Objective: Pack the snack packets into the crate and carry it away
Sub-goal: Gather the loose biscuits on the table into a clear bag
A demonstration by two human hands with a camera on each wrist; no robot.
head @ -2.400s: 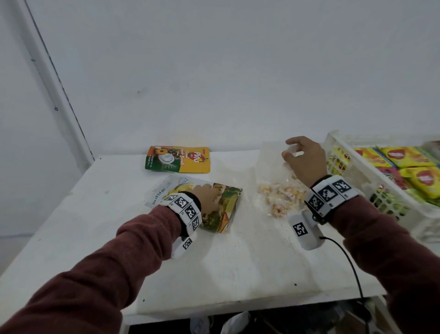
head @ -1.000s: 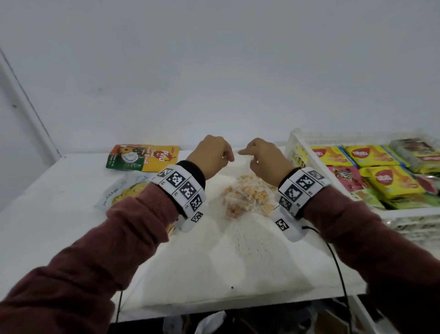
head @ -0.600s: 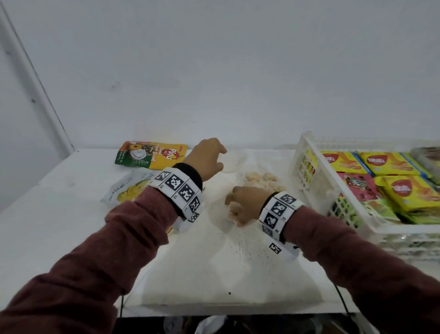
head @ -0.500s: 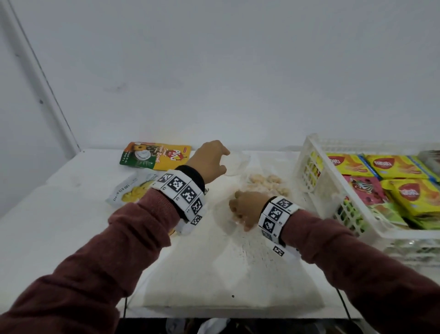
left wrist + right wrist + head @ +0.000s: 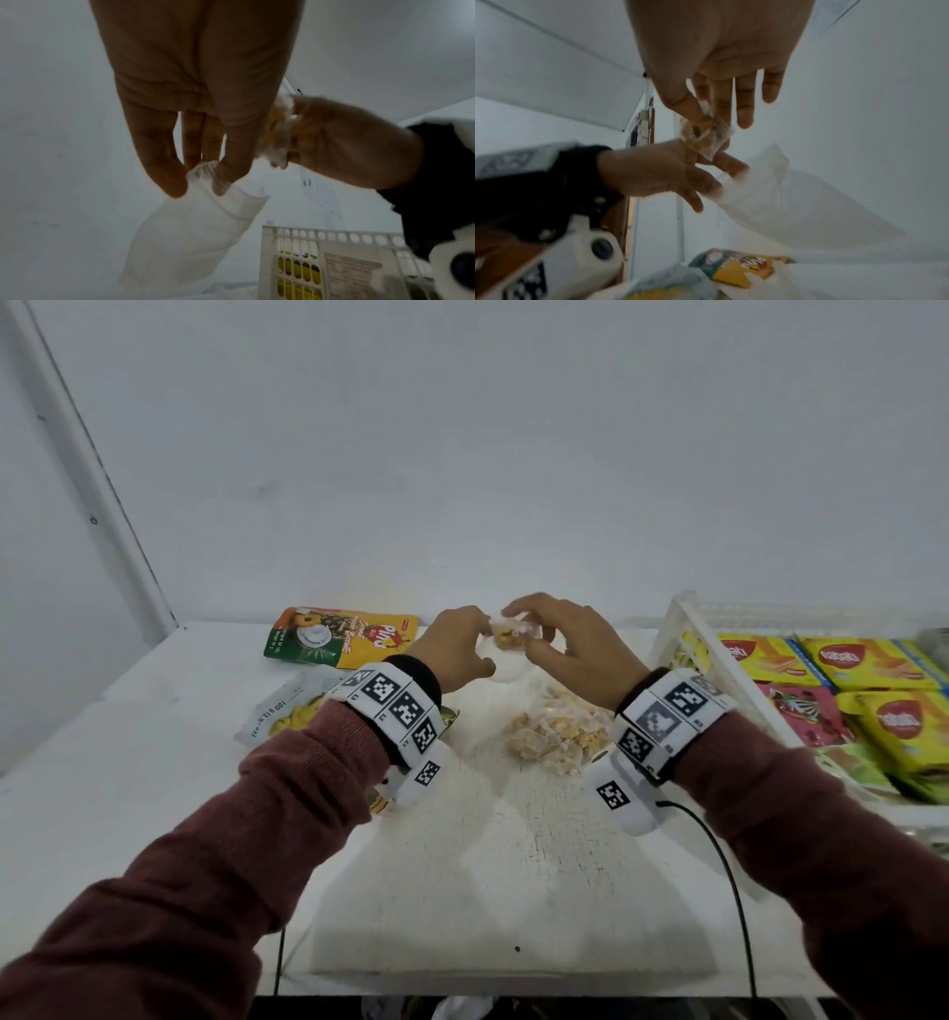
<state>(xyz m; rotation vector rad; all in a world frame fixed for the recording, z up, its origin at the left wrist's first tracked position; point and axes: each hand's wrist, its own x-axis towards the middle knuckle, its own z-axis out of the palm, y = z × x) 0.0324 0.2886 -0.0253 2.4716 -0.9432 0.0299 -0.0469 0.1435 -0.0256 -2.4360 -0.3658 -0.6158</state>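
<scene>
Left hand (image 5: 454,649) pinching clear bag's (image 5: 195,227) mouth, right hand (image 5: 570,644) pinching small snack packet (image 5: 508,636); best dropped in gently.

White table (image 5: 154,762): orange-green snack pouch (image 5: 341,636) at the back edge, pale pouch (image 5: 287,711) just nearer, white crate (image 5: 683,629) at the right edge.

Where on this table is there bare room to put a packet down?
Bare table runs along the near edge, between both forearms, and at the far left corner. It is crowded around the clear snack bag, the yellow pouches and the full crate.
</scene>
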